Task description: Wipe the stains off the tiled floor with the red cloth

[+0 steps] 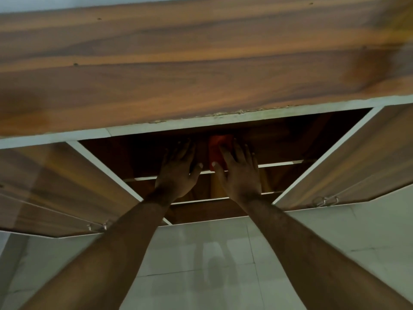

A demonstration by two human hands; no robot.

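1. Floor (201, 265): pale tiles are seen nearest the viewer, beneath both forearms. No stain can be made out at this sharpness.

2. Doors (67, 186): two wood-grain cupboard doors stand swung open, one outside each hand.

3. Left hand (177, 170): it is reached into the open cupboard (290, 142) with fingers spread and nearly straight. Nothing is held by it. It lies just beside the cloth, but contact cannot be confirmed.

4. Right hand (240, 173): it is laid over the near part of the cloth, fingers extended and fanned. Whether the thumb is hooked under the fabric cannot be told.

5. Cloth (218, 146): a red, folded piece is seen on a shelf inside the cupboard, beyond the fingertips of the right hand and partly covered by them.

6. Handling (judged): the cloth is expected to be light, soft and limp, neither slippery nor fragile. It should be gathered at the near edge, with fingers on top and thumb beneath. A loose fold may be dropped open when lifted.

7. Top (201, 63): a broad wood-grain panel is seen farthest away, above both hands.
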